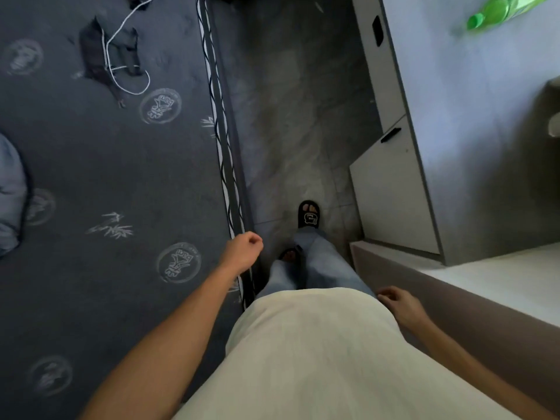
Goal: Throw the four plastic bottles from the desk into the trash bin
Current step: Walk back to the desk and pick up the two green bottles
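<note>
Both hands are empty: the left hand (244, 248) is loosely curled, the right hand (400, 303) has relaxed fingers. One green bottle (497, 9) lies on the worktop (472, 86), far ahead of the right hand. No trash bin is visible, so walking down the narrow floor beside the bed (106, 177), a slipper may catch.

The grey floor (291, 122) makes a narrow free lane running far. On the left the bed (106, 177) borders it; on the right the white cabinet (391, 189) and near ledge (424, 286).

Grey tiled floor (291, 122) between dark patterned bed (121, 165) and white cabinet (391, 189).
</note>
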Demonstrator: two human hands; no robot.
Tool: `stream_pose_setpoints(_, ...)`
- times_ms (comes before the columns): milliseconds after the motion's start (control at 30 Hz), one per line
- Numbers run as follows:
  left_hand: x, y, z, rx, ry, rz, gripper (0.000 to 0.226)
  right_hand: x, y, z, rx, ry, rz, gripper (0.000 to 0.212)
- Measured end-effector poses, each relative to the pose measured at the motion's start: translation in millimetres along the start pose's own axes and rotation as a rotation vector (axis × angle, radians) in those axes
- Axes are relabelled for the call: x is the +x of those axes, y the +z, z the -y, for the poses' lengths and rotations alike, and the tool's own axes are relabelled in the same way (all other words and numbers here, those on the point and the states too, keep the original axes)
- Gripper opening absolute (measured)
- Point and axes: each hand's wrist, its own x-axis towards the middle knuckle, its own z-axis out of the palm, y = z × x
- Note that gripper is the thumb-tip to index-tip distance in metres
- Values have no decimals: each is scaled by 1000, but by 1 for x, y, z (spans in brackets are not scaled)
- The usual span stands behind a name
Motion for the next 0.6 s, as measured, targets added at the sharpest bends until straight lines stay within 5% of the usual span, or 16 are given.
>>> stream_pose_setpoints(267, 66, -43, -81, 89, 27, 26, 22, 63, -62, 59, 27, 40, 10, 24)
stream_pose_setpoints(600, 101, -99, -68, 149, -140, 65, 21, 153, -158, 239, 157, -151, -113, 20)
